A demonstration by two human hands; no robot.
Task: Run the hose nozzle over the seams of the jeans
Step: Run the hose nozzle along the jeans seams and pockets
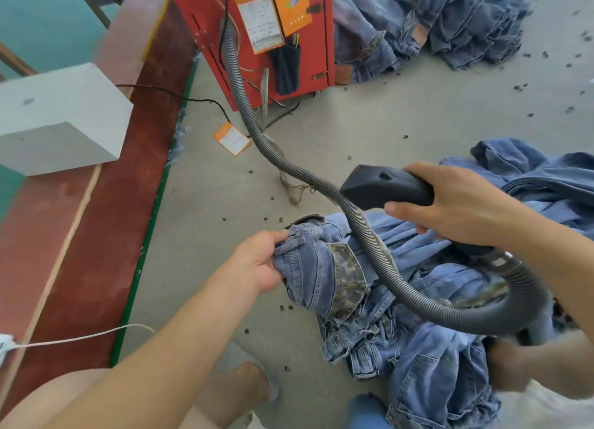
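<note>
Floor: grey concrete floor (369,123), dotted with small dark scraps; a red strip with a green edge runs along its 9 o'clock side.
Jeans: jeans (324,277) in faded light-blue denim, bunched, with paler stitched seams, a belt loop and a mottled brownish waistband patch showing; the rest trails toward 5 o'clock into a crumpled heap.
Nozzle: black, wedge-shaped nozzle (382,185), its wide mouth pointing to 9 o'clock, held in the air above the jeans and apart from the cloth.
Hose: grey ribbed hose (254,129) drops from the red machine (254,33) at 12 o'clock, crosses over the jeans and loops round at 4 o'clock back to the handle.
Left hand: left hand (260,261) grips the bunched waistband, thumb on top by the belt loop, at 9 o'clock of the patch.
Right hand: right hand (456,203) is closed round the nozzle's handle, at 1 o'clock of the jeans.
Edges: white block (61,120) at 10 o'clock; denim pile (434,23) at 1 o'clock beside the machine; more denim at 3 o'clock.
Open room: bare floor lies between the machine and the jeans, and at 7 o'clock of the left hand, where a sandalled foot rests.
</note>
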